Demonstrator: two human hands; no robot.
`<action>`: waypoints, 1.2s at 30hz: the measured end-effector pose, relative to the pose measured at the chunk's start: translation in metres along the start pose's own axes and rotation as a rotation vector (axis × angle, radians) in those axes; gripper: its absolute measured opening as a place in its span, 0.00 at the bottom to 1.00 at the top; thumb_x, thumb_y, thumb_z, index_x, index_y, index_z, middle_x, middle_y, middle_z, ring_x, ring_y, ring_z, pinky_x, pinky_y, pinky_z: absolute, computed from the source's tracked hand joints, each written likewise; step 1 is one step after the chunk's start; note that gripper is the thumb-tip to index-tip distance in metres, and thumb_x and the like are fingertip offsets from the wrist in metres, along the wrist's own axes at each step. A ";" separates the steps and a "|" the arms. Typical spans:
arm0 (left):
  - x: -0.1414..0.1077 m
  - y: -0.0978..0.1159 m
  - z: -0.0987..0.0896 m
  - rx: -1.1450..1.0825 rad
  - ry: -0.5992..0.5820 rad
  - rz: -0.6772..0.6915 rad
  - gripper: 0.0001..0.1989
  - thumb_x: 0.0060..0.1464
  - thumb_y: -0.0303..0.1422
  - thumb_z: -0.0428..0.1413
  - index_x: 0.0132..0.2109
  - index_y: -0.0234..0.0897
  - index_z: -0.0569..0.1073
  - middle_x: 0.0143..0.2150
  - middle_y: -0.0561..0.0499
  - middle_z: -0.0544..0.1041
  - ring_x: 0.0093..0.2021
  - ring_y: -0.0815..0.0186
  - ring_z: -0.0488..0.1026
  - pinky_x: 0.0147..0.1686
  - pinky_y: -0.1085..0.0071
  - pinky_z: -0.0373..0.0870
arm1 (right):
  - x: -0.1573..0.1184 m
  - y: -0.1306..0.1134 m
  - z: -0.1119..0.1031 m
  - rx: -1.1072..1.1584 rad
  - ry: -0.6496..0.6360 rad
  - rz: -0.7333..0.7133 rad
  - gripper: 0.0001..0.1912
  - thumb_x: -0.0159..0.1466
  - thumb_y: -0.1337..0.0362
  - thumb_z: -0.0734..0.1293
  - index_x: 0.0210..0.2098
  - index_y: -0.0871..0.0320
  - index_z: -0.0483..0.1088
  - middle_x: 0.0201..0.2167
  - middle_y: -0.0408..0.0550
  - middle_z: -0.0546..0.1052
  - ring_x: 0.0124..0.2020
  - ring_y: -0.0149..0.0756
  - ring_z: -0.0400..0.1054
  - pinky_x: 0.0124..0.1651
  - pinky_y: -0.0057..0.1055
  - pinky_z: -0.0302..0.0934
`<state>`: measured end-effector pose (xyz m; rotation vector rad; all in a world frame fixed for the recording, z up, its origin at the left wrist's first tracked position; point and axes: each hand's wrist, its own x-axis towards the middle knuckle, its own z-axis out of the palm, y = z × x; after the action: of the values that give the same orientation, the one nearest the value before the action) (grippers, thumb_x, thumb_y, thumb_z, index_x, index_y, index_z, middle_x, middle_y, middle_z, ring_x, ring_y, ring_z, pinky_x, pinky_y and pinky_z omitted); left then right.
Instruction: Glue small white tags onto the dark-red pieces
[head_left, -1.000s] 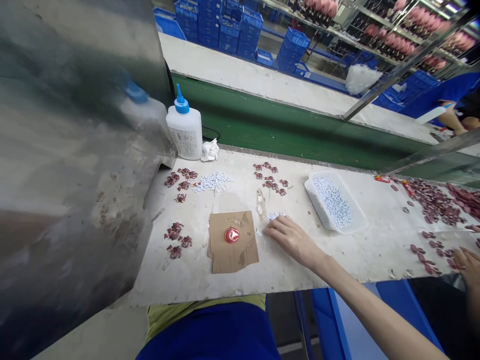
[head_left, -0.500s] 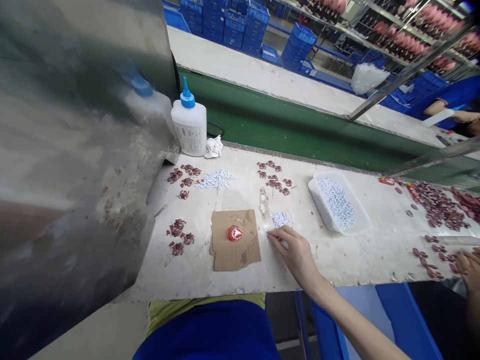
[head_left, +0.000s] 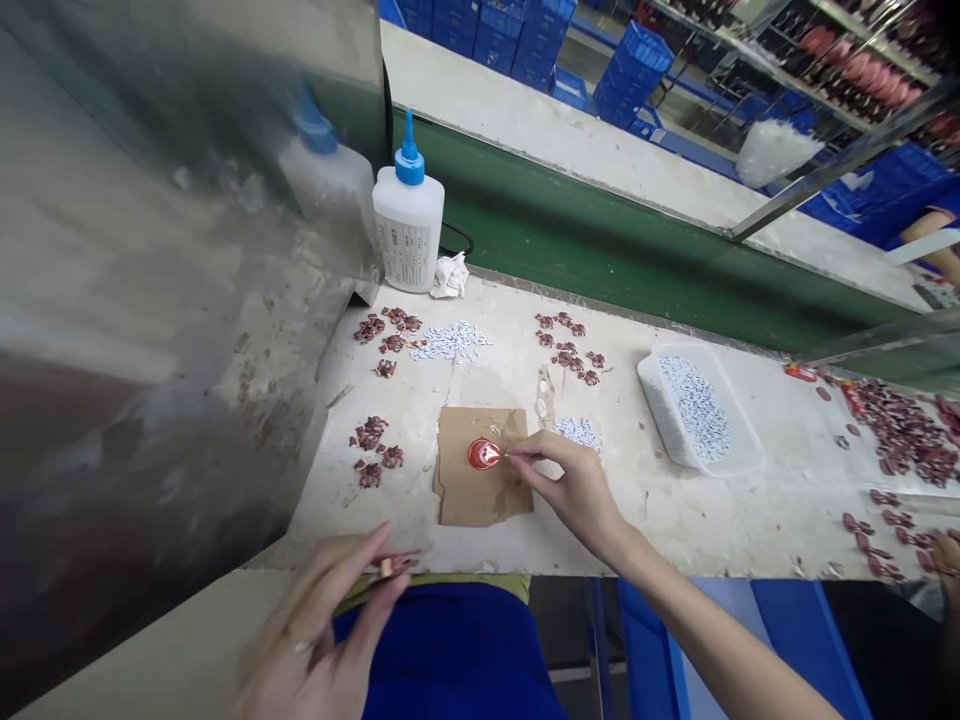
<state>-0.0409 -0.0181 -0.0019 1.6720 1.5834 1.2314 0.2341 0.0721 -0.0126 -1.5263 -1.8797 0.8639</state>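
Left hand (head_left: 322, 620), fingers clamped on maroon piece (head_left: 400, 565) at seven o'clock from red cap (head_left: 484, 454); right hand (head_left: 581, 490), fingers pinched together at cap's three o'clock, light, steady touch seems best.

1. Left of frame: metal panel (head_left: 150, 310), smeared, dully reflective.
2. Centre: matt cardboard (head_left: 465, 505), rough-edged; glossy red cap (head_left: 476, 455).
3. Right of centre: smooth, translucent plastic tub (head_left: 745, 452).
4. Upper centre: crumpled, papery wad (head_left: 450, 277).

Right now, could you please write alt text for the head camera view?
A person's right hand is pinched beside a red cap on cardboard; the left hand holds a small dark-red piece. On the white table are dark-red clusters, a bottle and a tub of white bits.
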 end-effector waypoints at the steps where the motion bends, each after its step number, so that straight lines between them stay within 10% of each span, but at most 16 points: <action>1: 0.006 -0.001 0.007 -0.021 -0.036 0.065 0.16 0.61 0.25 0.61 0.55 0.40 0.75 0.43 0.53 0.80 0.40 0.74 0.79 0.45 0.79 0.77 | 0.002 -0.002 0.002 -0.003 -0.002 -0.026 0.05 0.71 0.64 0.67 0.41 0.53 0.78 0.38 0.47 0.82 0.37 0.39 0.78 0.41 0.36 0.73; 25: 0.028 -0.009 0.049 -0.102 -0.098 0.009 0.13 0.57 0.26 0.64 0.47 0.47 0.78 0.43 0.64 0.83 0.41 0.79 0.81 0.51 0.87 0.75 | 0.006 -0.003 0.006 0.007 0.001 -0.069 0.07 0.71 0.69 0.67 0.41 0.54 0.77 0.38 0.46 0.82 0.38 0.37 0.77 0.41 0.34 0.70; 36: 0.034 0.012 0.043 -0.118 -0.135 0.019 0.13 0.57 0.27 0.65 0.46 0.49 0.78 0.43 0.66 0.82 0.42 0.79 0.81 0.50 0.86 0.75 | -0.022 -0.068 -0.001 0.436 0.016 -0.035 0.09 0.66 0.73 0.72 0.41 0.52 0.79 0.39 0.43 0.83 0.42 0.35 0.79 0.46 0.33 0.73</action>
<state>-0.0008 0.0211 -0.0023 1.6623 1.3905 1.1718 0.1967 0.0410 0.0401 -1.2229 -1.5691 1.1518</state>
